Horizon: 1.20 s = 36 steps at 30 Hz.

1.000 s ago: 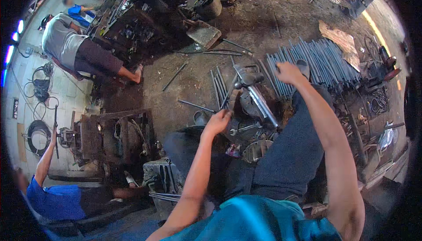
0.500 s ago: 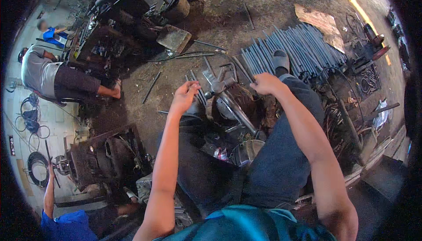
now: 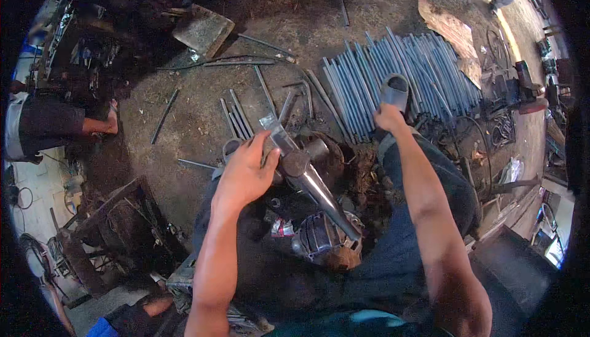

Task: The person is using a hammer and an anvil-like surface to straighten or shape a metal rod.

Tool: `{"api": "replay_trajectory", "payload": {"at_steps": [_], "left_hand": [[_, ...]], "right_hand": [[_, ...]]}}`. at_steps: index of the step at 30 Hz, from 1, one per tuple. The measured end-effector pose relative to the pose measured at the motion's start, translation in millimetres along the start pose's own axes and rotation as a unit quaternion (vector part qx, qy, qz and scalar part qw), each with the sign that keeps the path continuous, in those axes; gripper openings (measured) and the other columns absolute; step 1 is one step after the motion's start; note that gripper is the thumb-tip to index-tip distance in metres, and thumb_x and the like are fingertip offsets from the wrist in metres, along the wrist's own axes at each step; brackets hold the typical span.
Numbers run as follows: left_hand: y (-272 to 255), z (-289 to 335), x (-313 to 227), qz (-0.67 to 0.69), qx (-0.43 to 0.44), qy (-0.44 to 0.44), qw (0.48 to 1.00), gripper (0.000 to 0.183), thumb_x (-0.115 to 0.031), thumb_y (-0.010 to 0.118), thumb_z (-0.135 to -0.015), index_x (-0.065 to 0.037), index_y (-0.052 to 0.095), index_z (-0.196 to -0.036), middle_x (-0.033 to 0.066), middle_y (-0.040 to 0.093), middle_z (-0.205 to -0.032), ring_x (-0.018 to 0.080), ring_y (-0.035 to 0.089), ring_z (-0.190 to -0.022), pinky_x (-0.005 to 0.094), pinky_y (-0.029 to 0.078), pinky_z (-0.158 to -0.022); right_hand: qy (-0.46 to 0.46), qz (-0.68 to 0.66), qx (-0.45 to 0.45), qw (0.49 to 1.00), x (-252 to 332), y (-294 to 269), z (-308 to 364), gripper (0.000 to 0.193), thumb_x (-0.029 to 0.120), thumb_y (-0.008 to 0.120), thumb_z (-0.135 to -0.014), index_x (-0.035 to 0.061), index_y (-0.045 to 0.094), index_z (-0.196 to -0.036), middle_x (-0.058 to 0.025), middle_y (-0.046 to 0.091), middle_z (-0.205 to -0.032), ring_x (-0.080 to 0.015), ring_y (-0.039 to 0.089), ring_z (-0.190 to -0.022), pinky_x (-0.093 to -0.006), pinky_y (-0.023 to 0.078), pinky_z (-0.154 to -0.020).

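The head view shows that the left hand [image 3: 244,171] has gone from a pinched shape half a second ago to a loose, opened one, and the right hand [image 3: 389,117] has shifted away from the hammer-like steel tool [image 3: 319,192] toward the slippered foot [image 3: 395,94]; I read this as the two hands now attending to separate places, the left to the tool and the right to the edge of the rod pile [image 3: 418,76]. The left forearm rises almost straight from the lower edge, back of the hand upward, fingers reaching forward and thumb set apart, with nothing visible in the gap; whether the fingertips touch the tool cannot be told. The right forearm slants up and leftward from the lower right, the hand just in front of the slipper; its fingers are hidden, so I cannot tell whether they grip a rod. The tool lies aslant between the knees, its handle end toward the body above a round metal part [image 3: 319,239]. The pile spreads beyond the foot, while a few loose rods [image 3: 238,116] and a bent rod [image 3: 309,100] lie past the tool.
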<state>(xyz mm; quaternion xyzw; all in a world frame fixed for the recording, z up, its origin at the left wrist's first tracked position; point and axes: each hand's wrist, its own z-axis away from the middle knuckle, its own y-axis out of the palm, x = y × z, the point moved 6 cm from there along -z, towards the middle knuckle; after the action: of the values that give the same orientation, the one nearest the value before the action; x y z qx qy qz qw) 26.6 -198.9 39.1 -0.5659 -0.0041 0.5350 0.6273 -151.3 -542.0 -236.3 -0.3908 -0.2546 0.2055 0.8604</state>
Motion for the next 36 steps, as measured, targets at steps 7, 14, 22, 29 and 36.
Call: {"api": "replay_trajectory", "payload": {"at_steps": [7,14,22,29,36], "left_hand": [[-16.5,0.6,2.3,0.002,0.046,-0.020,0.999,0.044,-0.021,0.057,-0.094,0.000,0.047,-0.131,0.0276,0.057,-0.124,0.0441,0.051,-0.119,0.0436,0.041,-0.101],[-1.9,-11.1,4.6,0.036,0.086,-0.014,0.996,0.047,-0.018,0.059,-0.093,0.002,0.046,-0.132,0.0261,0.052,-0.132,0.0417,0.049,-0.124,0.0430,0.040,-0.103],[-2.6,2.3,7.7,0.033,0.062,-0.008,0.997,0.045,-0.022,0.058,-0.094,0.001,0.047,-0.131,0.0273,0.059,-0.119,0.0431,0.056,-0.113,0.0433,0.045,-0.094],[2.9,13.1,13.4,0.028,0.020,0.010,0.999,0.040,-0.025,0.059,-0.094,-0.001,0.053,-0.125,0.0262,0.066,-0.098,0.0431,0.063,-0.095,0.0447,0.049,-0.081],[-12.8,47.6,-22.4,-0.004,-0.178,0.131,0.975,0.055,-0.017,0.063,-0.087,-0.002,0.041,-0.136,0.0252,0.053,-0.128,0.0406,0.050,-0.120,0.0450,0.039,-0.103]], "right_hand": [[0.012,0.048,-0.004,0.999,17.2,46.1,-66.7,0.042,0.025,0.061,-0.085,-0.0003,0.056,-0.119,-0.0253,0.064,-0.110,-0.0420,0.061,-0.104,-0.0489,0.050,-0.090],[0.133,0.054,-0.140,0.980,-4.3,92.7,-91.8,0.047,0.030,0.063,-0.087,-0.0036,0.051,-0.117,-0.0273,0.057,-0.113,-0.0443,0.060,-0.098,-0.0512,0.050,-0.086],[0.072,-0.061,-0.044,0.995,17.3,112.6,-71.1,0.042,0.030,0.058,-0.087,-0.0040,0.056,-0.111,-0.0298,0.061,-0.110,-0.0449,0.058,-0.107,-0.0497,0.047,-0.092],[0.042,-0.200,-0.150,0.967,30.1,-27.1,-21.8,0.037,0.026,0.057,-0.085,-0.0104,0.061,-0.087,-0.0307,0.064,-0.081,-0.0442,0.064,-0.080,-0.0495,0.049,-0.075],[-0.058,-0.250,-0.058,0.965,112.5,-155.8,170.0,0.036,0.022,0.059,-0.084,-0.0098,0.058,-0.068,-0.0192,0.059,-0.058,-0.0302,0.058,-0.046,-0.0442,0.044,-0.049]]}}
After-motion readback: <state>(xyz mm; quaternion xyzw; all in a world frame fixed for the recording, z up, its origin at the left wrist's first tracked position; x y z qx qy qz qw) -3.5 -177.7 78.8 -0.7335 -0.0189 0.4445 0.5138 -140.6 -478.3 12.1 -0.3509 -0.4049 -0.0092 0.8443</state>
